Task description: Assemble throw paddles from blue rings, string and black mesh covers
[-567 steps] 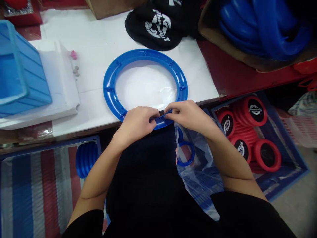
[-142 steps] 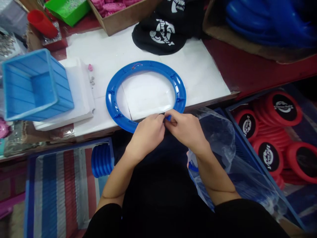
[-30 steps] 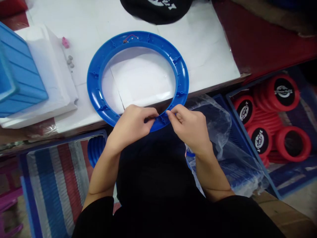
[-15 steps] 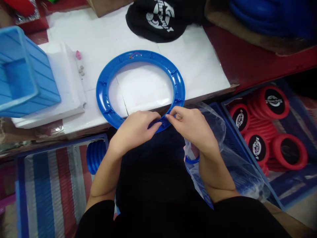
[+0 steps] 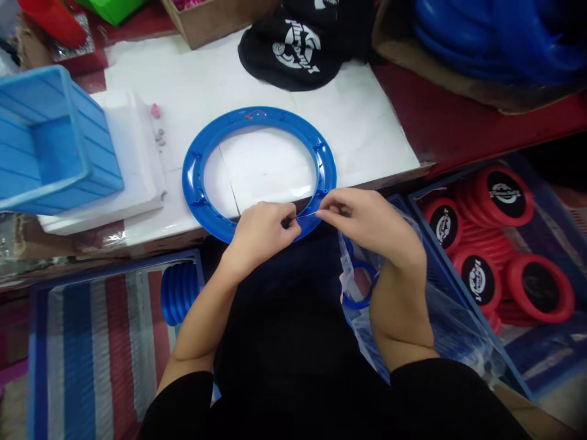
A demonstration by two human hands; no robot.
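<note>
A large blue plastic ring, ribbed on its upper face, lies over the front edge of the bench. A small red wire rests in its far side. Above the ring's near side, a thin pale strand runs taut between my hands; whether it is thread or wire I cannot tell. My left hand pinches one end between thumb and fingers, close to the ring. My right hand pinches the other end, just right of the ring's near rim. The fingers hide part of that rim.
A light-blue bin stands on a white foam block at left. Small grey bits and a pink piece lie beside it. Black printed fabric sits at the back. Red discs fill a crate at lower right.
My right hand has moved right, away from my left, and a strand now shows stretched between them. The view has shifted slightly; the ring still lies at the bench edge.
</note>
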